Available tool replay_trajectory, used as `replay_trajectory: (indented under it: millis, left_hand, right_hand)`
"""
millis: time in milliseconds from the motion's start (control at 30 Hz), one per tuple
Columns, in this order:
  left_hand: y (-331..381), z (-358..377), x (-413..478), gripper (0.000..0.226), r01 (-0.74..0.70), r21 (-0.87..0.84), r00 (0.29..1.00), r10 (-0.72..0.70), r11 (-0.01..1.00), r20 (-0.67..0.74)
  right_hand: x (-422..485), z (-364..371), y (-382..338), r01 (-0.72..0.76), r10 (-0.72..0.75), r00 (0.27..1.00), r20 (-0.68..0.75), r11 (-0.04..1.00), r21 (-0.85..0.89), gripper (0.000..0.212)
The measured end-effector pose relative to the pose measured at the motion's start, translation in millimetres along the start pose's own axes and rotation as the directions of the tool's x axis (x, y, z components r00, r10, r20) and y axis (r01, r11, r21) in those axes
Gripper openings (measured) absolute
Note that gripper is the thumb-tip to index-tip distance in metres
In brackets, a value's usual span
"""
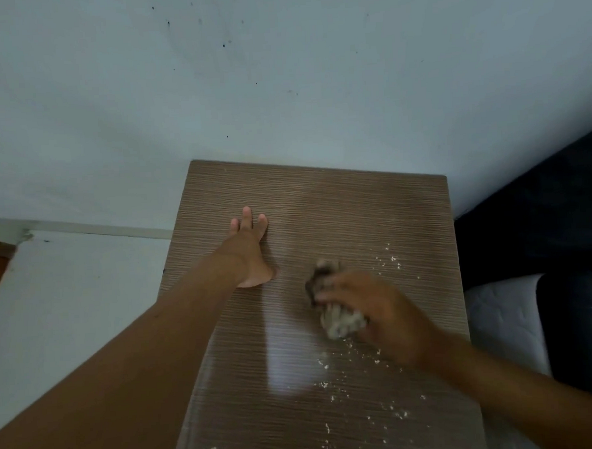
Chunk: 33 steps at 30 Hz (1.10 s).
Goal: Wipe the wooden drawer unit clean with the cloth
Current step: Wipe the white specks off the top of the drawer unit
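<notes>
The wooden drawer unit [338,205] shows its brown, fine-striped top, which fills the middle of the view and stands against the wall. My left hand [249,249] lies flat on the top's left part, fingers spread and pointing toward the wall. My right hand [378,309] is blurred and grips a crumpled grey-white cloth [337,320], pressed onto the right half of the top. White crumbs [389,259] lie scattered to the right of the cloth and across the near part of the surface. A pale sheen marks the near middle of the top.
A pale blue-grey wall [279,70] with small dark specks rises behind the unit. At the right stands a bed with a dark cover [544,218] and a white mattress [498,313]. A white surface [68,287] lies to the left.
</notes>
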<state>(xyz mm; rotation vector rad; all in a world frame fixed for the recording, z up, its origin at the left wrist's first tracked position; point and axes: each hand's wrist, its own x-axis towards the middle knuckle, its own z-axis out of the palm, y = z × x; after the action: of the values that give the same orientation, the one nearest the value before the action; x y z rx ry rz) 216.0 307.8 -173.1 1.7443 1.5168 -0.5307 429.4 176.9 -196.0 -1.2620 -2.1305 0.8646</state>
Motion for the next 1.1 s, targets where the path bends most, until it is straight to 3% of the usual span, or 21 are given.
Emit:
replay_trajectory:
  millis: [67, 200, 300, 433, 533, 700, 933, 1100]
  left_hand:
    - [-0.5, -0.1, 0.1, 0.103, -0.003, -0.002, 1.000, 0.003, 1.000, -0.001]
    - [-3.1, -0.6, 0.6, 0.104, -0.007, 0.005, 1.000, 0.007, 1.000, 0.011]
    - [-3.6, -1.5, 1.5, 0.105, -0.009, 0.012, 1.000, 0.009, 1.000, 0.018]
    - [-4.5, -0.3, 2.1, 0.106, -0.018, 0.015, 1.000, 0.018, 1.000, 0.013]
    - [-4.7, 0.0, 2.0, 0.105, -0.022, 0.009, 1.000, 0.022, 1.000, 0.016]
    - [-4.7, -0.2, 1.1, 0.105, -0.022, -0.004, 1.000, 0.022, 1.000, 0.007]
    - [-6.8, -0.8, 3.2, 0.104, -0.029, -0.018, 0.999, 0.029, 0.999, 0.015]
    - [-5.7, 1.0, 4.0, 0.103, -0.015, -0.016, 1.000, 0.016, 1.000, 0.006]
  right_hand:
    - [35.0, -19.6, 12.3, -0.069, 0.066, 0.989, -0.131, 0.998, -0.015, 0.065]
    - [110.0, -53.6, 43.3, -0.079, 0.042, 0.975, -0.218, 0.983, -0.164, 0.055]
    - [146.6, -59.6, 65.4, -0.038, -0.007, 0.990, -0.137, 0.947, -0.320, 0.048]
    - [162.0, -50.1, 90.9, 0.049, 0.001, 0.994, 0.112, 0.898, -0.437, 0.046]
    - [158.3, -46.1, 103.8, -0.002, 0.061, 0.987, 0.145, 0.927, -0.376, 0.049]
    - [145.5, -36.2, 86.5, -0.112, 0.119, 0.992, 0.032, 0.977, -0.184, 0.043]
    - [71.0, -6.8, 51.7, 0.017, 0.015, 0.978, 0.206, 0.988, -0.153, 0.044]
    - [17.5, 16.7, 30.0, 0.115, -0.072, 0.960, 0.271, 0.983, -0.145, 0.062]
